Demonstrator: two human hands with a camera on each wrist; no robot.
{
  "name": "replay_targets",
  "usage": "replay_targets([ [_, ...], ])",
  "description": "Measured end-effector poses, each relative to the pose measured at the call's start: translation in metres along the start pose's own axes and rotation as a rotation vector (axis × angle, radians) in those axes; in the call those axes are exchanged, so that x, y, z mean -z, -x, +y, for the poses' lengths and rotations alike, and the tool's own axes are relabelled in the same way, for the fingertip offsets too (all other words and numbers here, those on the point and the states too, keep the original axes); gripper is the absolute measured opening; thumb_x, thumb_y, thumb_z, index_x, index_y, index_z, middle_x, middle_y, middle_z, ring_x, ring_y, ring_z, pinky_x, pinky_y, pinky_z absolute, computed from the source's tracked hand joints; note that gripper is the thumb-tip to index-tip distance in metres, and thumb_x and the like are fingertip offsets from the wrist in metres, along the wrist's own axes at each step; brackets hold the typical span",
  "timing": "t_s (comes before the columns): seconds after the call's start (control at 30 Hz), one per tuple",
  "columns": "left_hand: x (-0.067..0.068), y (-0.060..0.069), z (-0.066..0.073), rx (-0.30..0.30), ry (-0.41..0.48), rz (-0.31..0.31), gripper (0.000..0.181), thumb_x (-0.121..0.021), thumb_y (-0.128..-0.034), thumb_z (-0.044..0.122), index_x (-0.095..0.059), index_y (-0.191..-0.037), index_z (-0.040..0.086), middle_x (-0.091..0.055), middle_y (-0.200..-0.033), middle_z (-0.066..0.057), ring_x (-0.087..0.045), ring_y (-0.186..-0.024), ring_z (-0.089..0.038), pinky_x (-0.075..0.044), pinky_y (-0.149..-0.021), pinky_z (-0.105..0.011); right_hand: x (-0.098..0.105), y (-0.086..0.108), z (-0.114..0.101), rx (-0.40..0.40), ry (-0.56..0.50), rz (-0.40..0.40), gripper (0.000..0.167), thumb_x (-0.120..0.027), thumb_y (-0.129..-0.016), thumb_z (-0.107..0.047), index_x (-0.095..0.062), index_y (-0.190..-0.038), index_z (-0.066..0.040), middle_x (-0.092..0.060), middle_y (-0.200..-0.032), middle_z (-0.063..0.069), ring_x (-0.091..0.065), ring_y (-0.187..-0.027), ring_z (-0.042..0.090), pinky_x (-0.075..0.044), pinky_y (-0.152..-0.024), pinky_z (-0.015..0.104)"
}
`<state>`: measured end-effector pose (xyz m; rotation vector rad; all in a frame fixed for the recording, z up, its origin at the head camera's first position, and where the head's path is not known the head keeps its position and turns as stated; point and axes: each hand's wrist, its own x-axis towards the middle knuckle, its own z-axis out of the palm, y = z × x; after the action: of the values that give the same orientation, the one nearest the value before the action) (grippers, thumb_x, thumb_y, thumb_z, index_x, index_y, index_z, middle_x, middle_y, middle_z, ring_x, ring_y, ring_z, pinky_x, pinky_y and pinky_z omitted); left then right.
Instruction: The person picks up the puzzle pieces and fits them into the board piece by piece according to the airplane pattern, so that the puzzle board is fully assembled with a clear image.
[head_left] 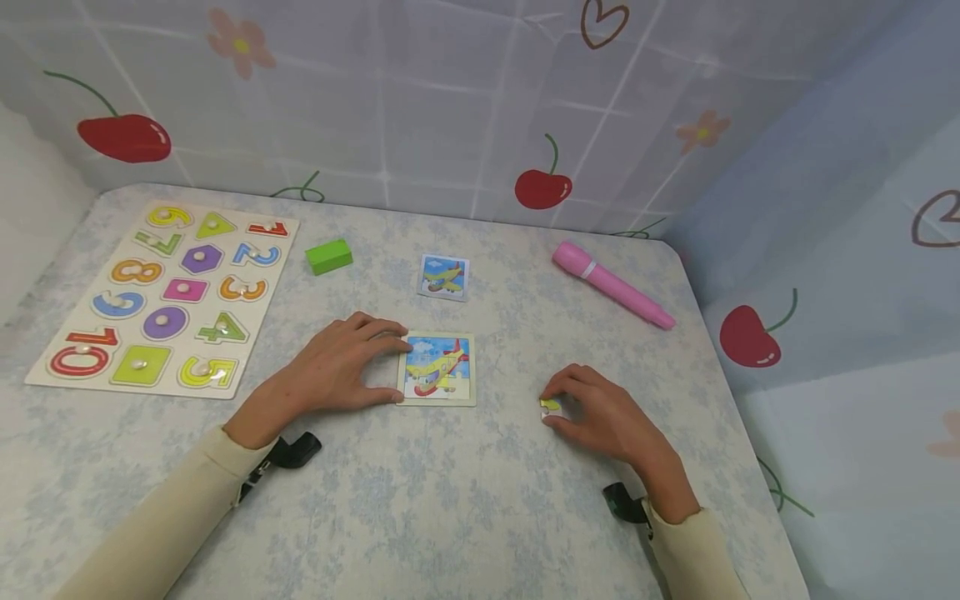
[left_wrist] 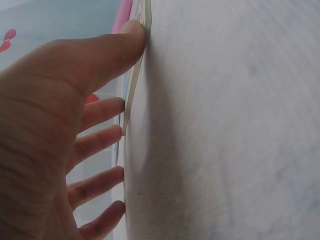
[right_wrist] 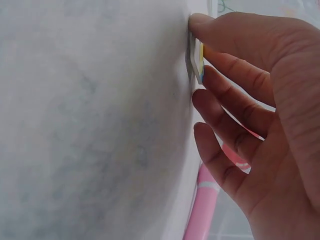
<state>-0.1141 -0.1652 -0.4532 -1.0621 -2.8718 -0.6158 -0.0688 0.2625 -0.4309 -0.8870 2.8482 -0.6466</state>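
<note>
A square jigsaw puzzle [head_left: 437, 367] in a pale frame shows a yellow airplane with a red tail against blue sky. It lies in front of my left hand [head_left: 341, 367], whose thumb touches its near left corner while fingertips rest along its left side. In the left wrist view the fingers are spread and fairly straight beside the frame's thin edge [left_wrist: 133, 85]. To the right, my right hand [head_left: 603, 414] pinches a small puzzle piece [head_left: 551, 407], yellow and white, between thumb and fingers. The right wrist view shows this piece [right_wrist: 198, 62] edge-on, close to the tabletop.
Behind the puzzle lies a small airplane picture card [head_left: 443, 277]. A green block [head_left: 328, 257] sits left of the card, beside a number-and-shape peg board [head_left: 255, 333]. Toward the right back is a pink marker-like stick [head_left: 615, 286]. Patterned curtains [head_left: 450, 108] border the table.
</note>
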Motion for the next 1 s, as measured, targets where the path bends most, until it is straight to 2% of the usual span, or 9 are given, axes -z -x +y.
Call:
replay_targets([
  [0.23,0.000,0.001,0.000,-0.003,0.001,0.008,0.069,-0.088,-0.0840,0.059,-0.074,-0.138,0.019,-0.061,-0.150,-0.001,-0.055,-0.129,-0.028,-0.051,-0.095,-0.052,-0.002,-0.012,-0.005,0.045,0.055,0.018,0.028,-0.092,-0.088,-0.024,-0.076,-0.111,-0.018,-0.069,-0.117,-0.006,-0.067,-0.110,0.015,-0.058,-0.094,0.042],
  [0.43,0.001,0.001,0.001,-0.005,0.003,0.005,0.069,-0.088,-0.0842,0.059,-0.073,-0.139,0.019,-0.061,-0.151,-0.001,-0.055,-0.129,-0.028,-0.051,-0.095,-0.052,-0.003,-0.022,-0.012,0.049,0.072,0.013,0.029,-0.091,-0.089,-0.026,-0.078,-0.113,-0.016,-0.070,-0.117,-0.004,-0.067,-0.110,0.016,-0.058,-0.095,0.043],
  [0.8,0.002,0.000,0.001,0.001,-0.003,0.001,0.070,-0.089,-0.0837,0.058,-0.073,-0.139,0.019,-0.061,-0.150,-0.003,-0.055,-0.130,-0.029,-0.051,-0.095,-0.053,-0.001,-0.040,-0.024,0.069,0.071,-0.018,0.024,-0.090,-0.090,-0.029,-0.081,-0.111,-0.021,-0.070,-0.115,-0.007,-0.066,-0.109,0.015,-0.057,-0.094,0.041],
  [1.0,0.002,0.000,0.002,-0.003,0.001,0.003,0.069,-0.089,-0.0836,0.058,-0.074,-0.139,0.019,-0.061,-0.150,-0.002,-0.055,-0.129,-0.028,-0.051,-0.095,-0.052,0.001,-0.049,-0.031,0.110,0.057,-0.019,0.026,-0.092,-0.089,-0.031,-0.082,-0.111,-0.022,-0.070,-0.113,-0.007,-0.065,-0.107,0.014,-0.057,-0.092,0.040],
])
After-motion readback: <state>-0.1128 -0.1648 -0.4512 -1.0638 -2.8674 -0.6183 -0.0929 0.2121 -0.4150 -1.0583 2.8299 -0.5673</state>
